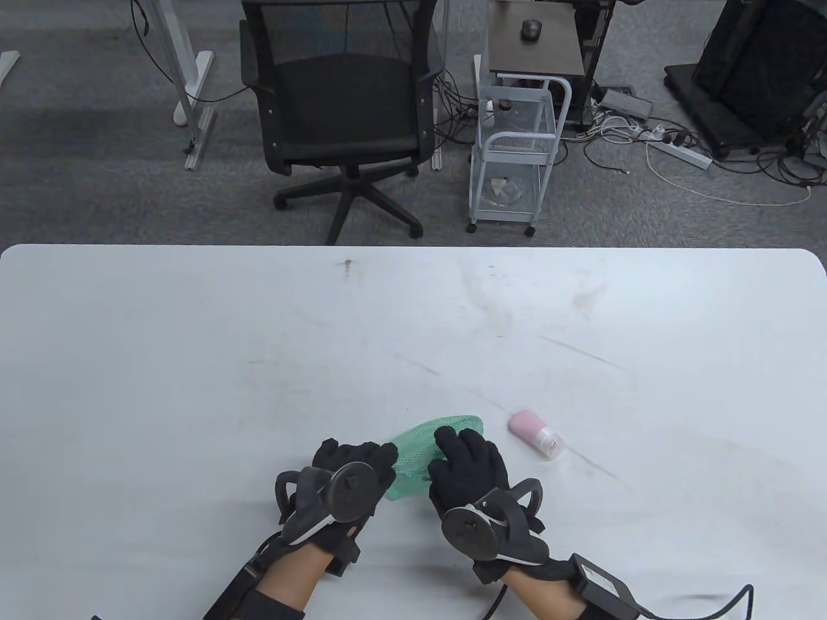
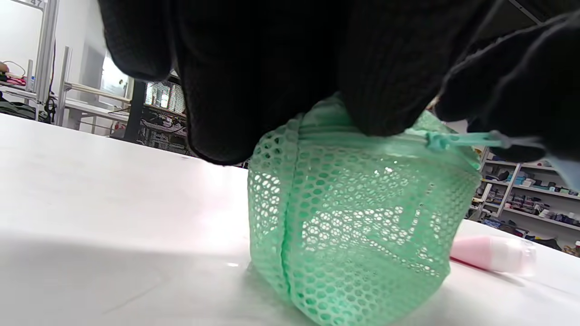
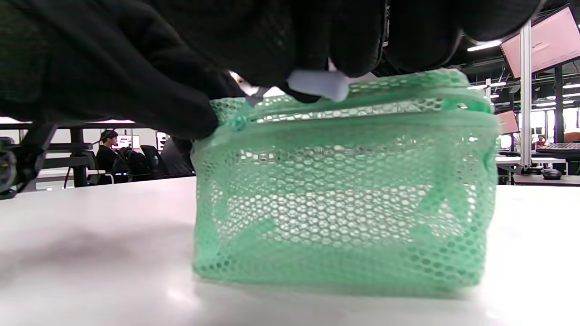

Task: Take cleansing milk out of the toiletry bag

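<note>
A green mesh toiletry bag [image 1: 431, 455] sits near the front edge of the white desk [image 1: 194, 361], at about six o'clock from the desk's middle, with both gloved hands on it. Through the netting in the two wrist views I see only light and the desk behind it; no object shows inside the bag.

The left hand [image 1: 352, 468] is at the bag's nine o'clock end, its fingers [image 2: 253, 90] curled over the top edge and pressing down on the mesh. The right hand [image 1: 468, 465] lies over the bag's three o'clock side. In the right wrist view its fingertips [image 3: 312, 54] are together, pinching a small pale zipper tab [image 3: 318, 84] at the top of the bag, just above the zipper line [image 3: 344, 111]. In the left wrist view the same tab's green cord [image 2: 457, 138] runs taut from the zipper slider toward the right hand's fingers. The zipper looks drawn along most of the top, though I cannot tell whether a gap is open beneath the fingers.

The cleansing milk [image 1: 535, 434], a small pink bottle with a clear cap, lies on its side on the desk outside the bag, near it at about three o'clock, cap pointing toward four o'clock. It touches neither hand. The left wrist view shows it [image 2: 491, 254] flat on the desk just past the bag's far corner.

Beyond the desk stand a black office chair [image 1: 349, 103] and a white wire cart [image 1: 513, 155].
</note>
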{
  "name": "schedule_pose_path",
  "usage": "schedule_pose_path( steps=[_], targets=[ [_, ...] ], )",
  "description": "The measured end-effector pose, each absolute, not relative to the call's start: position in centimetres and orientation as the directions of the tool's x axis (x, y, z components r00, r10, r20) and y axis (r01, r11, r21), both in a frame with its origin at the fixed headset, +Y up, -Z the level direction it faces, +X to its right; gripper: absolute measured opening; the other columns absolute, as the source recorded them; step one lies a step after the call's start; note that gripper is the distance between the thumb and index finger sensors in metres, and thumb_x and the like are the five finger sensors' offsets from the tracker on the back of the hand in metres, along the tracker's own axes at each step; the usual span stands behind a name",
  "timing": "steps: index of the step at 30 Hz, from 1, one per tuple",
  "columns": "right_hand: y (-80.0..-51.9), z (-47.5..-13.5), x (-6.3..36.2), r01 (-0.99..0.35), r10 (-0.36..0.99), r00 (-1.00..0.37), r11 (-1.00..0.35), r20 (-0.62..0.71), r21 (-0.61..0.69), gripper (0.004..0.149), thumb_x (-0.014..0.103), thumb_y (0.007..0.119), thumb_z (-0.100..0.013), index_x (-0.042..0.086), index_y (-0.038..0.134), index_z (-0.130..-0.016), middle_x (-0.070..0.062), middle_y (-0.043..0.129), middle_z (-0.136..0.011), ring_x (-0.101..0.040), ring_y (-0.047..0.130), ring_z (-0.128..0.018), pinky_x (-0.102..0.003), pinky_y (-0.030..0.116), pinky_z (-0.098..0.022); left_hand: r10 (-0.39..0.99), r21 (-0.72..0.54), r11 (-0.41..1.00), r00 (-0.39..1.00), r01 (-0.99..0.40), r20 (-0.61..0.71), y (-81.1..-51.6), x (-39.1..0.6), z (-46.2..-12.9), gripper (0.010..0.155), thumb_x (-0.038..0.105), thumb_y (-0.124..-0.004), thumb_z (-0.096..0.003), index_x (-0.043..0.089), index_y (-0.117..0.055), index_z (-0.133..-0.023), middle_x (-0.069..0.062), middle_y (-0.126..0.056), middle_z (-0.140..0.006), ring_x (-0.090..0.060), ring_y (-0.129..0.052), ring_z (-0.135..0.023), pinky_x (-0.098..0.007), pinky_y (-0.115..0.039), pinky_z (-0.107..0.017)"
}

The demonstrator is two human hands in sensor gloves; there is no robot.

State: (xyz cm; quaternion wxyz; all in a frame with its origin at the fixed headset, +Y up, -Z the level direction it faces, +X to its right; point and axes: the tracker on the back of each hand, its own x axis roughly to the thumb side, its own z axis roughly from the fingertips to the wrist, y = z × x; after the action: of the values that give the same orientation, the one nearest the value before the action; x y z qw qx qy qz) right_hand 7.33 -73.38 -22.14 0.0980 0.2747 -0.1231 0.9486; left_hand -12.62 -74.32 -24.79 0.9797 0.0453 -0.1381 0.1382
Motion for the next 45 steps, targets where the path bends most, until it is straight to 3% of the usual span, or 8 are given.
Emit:
schedule_pose_path(
  steps=[19, 45],
  targets=[
    [-73.3, -22.4, 7.6, -0.226, 0.096, -0.840, -0.957, 0.533, -0.183, 0.035, 0.022, 0.089, -0.053, 0.001, 0.090, -0.081, -0.032, 0.067, -0.111, -0.069, 0.067, -0.089, -0.075, 0.059, -0.062, 0.245, 0.086, 0.959, 0.940, -0.271, 0.236, -73.8, -13.6, -25.3, 0.043, 0.038, -0.094, -0.0458, 0.029, -0.094, -0.088, -0.004, -0.103, -0.091, -0.037, -0.104, -0.078, -0.064, -0.067, -0.071],
    [-73.1, -23.2, 9.1, -0.279, 0.172, -0.850, -0.949, 0.497, -0.149, 0.035, 0.022, 0.089, -0.053, 0.001, 0.090, -0.081, -0.032, 0.067, -0.111, -0.069, 0.066, -0.089, -0.075, 0.059, -0.061, 0.293, 0.120, 0.943, 0.945, -0.311, 0.147, -73.5, -16.5, -26.2, 0.043, 0.037, -0.094, -0.0458, 0.030, -0.094, -0.088, -0.006, -0.103, -0.090, -0.036, -0.106, -0.076, -0.063, -0.069, -0.070]
  ],
)
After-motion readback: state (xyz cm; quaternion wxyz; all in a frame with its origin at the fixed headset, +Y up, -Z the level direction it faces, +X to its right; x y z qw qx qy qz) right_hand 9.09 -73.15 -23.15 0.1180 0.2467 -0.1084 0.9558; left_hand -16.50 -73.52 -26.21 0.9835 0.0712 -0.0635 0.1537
